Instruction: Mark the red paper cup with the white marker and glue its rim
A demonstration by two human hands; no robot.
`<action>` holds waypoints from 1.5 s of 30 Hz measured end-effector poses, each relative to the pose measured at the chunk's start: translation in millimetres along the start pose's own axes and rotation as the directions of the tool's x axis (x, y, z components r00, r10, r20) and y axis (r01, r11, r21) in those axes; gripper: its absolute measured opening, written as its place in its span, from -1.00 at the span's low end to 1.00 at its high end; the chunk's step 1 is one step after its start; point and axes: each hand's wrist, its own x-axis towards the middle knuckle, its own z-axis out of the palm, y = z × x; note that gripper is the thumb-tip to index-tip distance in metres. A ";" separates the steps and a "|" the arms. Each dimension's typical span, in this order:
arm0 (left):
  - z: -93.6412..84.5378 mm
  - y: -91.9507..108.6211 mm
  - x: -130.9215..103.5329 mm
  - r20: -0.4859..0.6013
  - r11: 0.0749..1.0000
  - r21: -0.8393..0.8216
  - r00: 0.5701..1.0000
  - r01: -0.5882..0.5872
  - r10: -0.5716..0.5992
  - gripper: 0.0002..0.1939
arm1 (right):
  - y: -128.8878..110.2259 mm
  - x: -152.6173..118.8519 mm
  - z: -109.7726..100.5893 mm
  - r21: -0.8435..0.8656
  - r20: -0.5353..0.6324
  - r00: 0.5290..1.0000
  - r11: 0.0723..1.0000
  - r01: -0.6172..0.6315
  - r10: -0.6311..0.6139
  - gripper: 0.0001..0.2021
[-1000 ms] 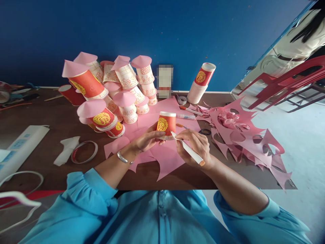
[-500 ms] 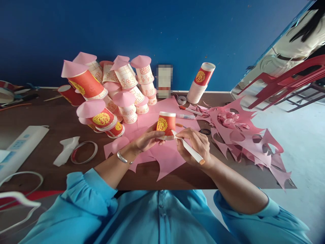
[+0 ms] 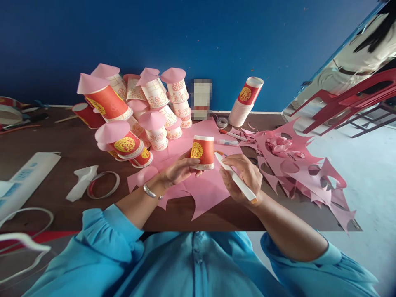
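Observation:
My left hand (image 3: 181, 170) grips a red paper cup (image 3: 206, 152) with a yellow emblem, upside down, with its white base up and a drawn-on white rim at the bottom. In my right hand (image 3: 244, 175) is a white marker (image 3: 238, 183) with an orange end, its tip pointing at the cup but apart from it. Beneath both hands lie pink paper sheets (image 3: 208, 198). Towers of decorated paper cups (image 3: 153, 94) with pink paper cones (image 3: 153, 120) on top stand to the left behind the cup.
A stack of cups (image 3: 241, 112) stands at the back right. Pink paper scraps (image 3: 291, 165) cover the table's right side. A tape roll (image 3: 222, 121), glue tube (image 3: 228, 142), power strip (image 3: 23, 181) and white ring (image 3: 116, 187) lie around. Beyond the table is a red chair (image 3: 349, 97).
My right hand has drawn the marker back to the right, away from the cup's rim. The left hand still holds the cup in almost the same place.

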 end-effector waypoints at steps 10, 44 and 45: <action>4.3 8.0 -0.9 -0.053 0.996 -0.082 0.998 -0.044 0.040 -0.55 | 0.7 -6.4 -1.6 -0.024 0.087 0.990 0.993 -0.112 0.114 -0.72; 2.2 0.5 -3.5 0.041 0.993 0.081 0.996 -0.082 0.079 -0.44 | 1.5 1.6 1.4 -0.024 0.125 0.991 0.998 0.051 -0.047 -0.71; 3.2 1.2 -4.0 0.028 0.992 0.102 0.997 -0.076 0.073 -0.43 | 1.9 1.0 1.4 -0.023 0.125 0.991 0.998 0.056 -0.053 -0.70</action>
